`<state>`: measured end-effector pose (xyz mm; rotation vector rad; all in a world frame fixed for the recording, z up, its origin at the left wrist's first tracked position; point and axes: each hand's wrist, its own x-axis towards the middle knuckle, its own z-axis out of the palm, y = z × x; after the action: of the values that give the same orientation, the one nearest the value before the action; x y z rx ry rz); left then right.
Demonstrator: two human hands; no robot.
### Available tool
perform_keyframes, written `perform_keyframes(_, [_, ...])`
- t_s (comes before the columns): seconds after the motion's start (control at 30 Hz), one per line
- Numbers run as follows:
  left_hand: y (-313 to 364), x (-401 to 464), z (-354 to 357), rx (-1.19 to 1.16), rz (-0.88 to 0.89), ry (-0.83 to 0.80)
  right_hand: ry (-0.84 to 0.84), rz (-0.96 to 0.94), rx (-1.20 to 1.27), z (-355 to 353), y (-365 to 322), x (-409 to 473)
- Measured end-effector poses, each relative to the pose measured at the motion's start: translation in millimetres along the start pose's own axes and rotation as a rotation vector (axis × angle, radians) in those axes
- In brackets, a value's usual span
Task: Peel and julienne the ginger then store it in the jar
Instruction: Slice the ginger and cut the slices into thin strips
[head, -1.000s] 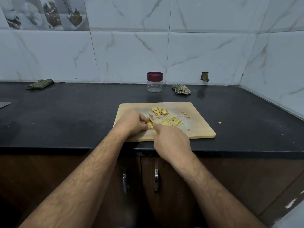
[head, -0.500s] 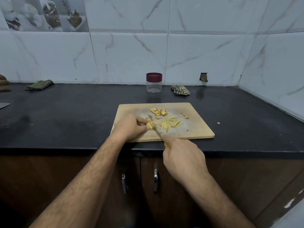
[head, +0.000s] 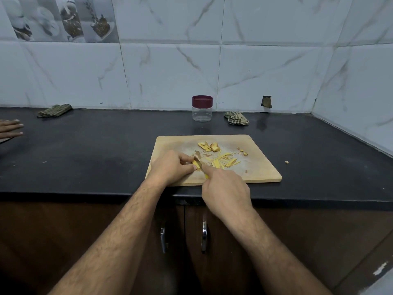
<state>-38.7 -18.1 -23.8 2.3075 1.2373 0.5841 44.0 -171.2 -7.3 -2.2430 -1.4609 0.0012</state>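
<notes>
A wooden cutting board (head: 261,167) lies on the black counter. My left hand (head: 170,166) pinches a small yellow ginger piece (head: 196,165) against the board. My right hand (head: 225,188) grips a yellow-handled knife (head: 198,163), whose blade rests on that piece. Thin ginger strips (head: 225,161) lie just right of the blade, and ginger slices (head: 208,146) sit further back on the board. A clear jar with a maroon lid (head: 202,108) stands closed behind the board, near the wall.
A crumpled checked cloth (head: 236,118) lies right of the jar and a folded one (head: 54,110) at far left. Another person's hand (head: 10,128) rests on the counter at the left edge. A ginger scrap (head: 286,162) sits right of the board. Cabinet handles (head: 204,236) are below.
My right hand pulled the knife back toward me, then pushed forward again onto the ginger piece. Another person's hand has come into view at the left edge.
</notes>
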Motion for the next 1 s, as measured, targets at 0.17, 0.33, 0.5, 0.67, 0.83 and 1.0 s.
perform_keyframes(0.17, [-1.3,1.9,0.3,-0.016,0.000,-0.006,-0.029,0.002,-0.028,1.6,-2.4,5.9])
perform_keyframes(0.33, [0.0,0.4,-0.5,-0.011,0.004,-0.001,-0.044,-0.036,-0.103,1.0,-7.3,7.2])
perform_keyframes(0.5, [1.5,-0.7,-2.0,0.014,-0.012,-0.001,-0.028,-0.059,-0.126,-1.0,8.1,-22.8])
perform_keyframes(0.67, [0.4,-1.3,-1.8,-0.019,-0.016,0.008,-0.019,-0.027,-0.089,-2.3,12.5,-27.7])
perform_keyframes(0.83, [0.1,-3.7,-1.7,-0.039,-0.011,0.017,0.013,0.008,-0.018,-0.1,11.0,-20.4])
perform_keyframes(1.0, [0.8,-3.0,-1.2,-0.045,-0.011,0.012,0.041,-0.015,0.010,-0.2,6.3,-14.3])
